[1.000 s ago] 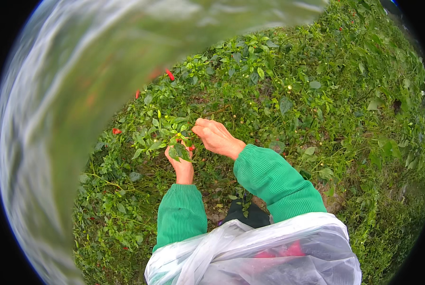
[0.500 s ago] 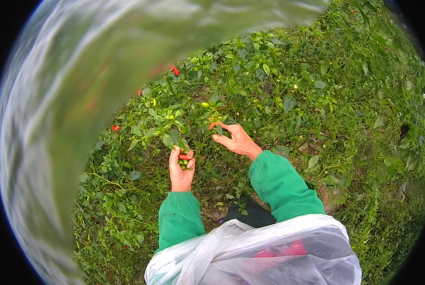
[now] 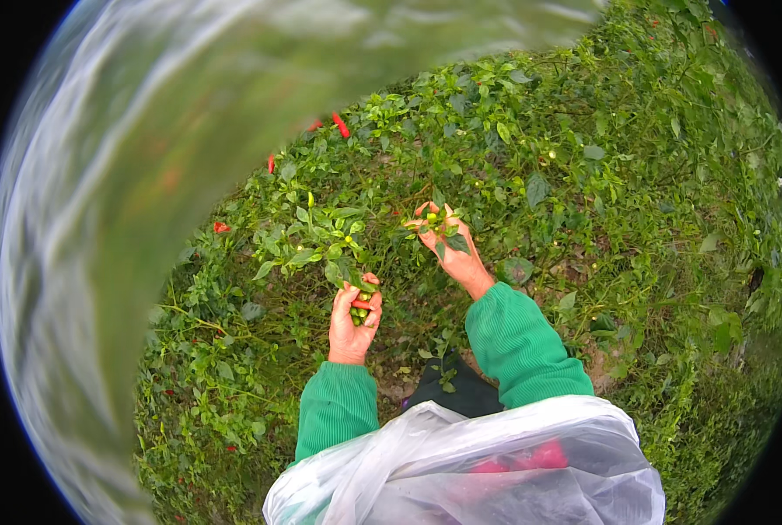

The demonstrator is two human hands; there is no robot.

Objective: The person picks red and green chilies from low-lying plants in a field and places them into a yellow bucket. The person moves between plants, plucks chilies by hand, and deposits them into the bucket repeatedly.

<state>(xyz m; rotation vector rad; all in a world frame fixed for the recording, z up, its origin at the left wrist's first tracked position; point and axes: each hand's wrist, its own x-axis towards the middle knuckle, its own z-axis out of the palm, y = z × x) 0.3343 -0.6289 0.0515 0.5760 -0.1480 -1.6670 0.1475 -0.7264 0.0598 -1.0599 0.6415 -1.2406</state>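
- Because they look small and smooth, the small peppers (image 3: 361,304) in the left hand (image 3: 348,333), whose fingers are curled around them, should be light, firm and slightly slippery, best pinched near the stem.
- The right hand (image 3: 463,263) is at a leafy sprig (image 3: 457,242), likely bendy and easily torn; I cannot tell if it grips.
- Beyond these 2 hands, red pods (image 3: 341,126) show among plants (image 3: 583,197).

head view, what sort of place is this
Probably an outdoor chili pepper field or garden plot: low leafy plants spread over the ground, bright red pods show among the foliage, and the left hand holds small red and green peppers.
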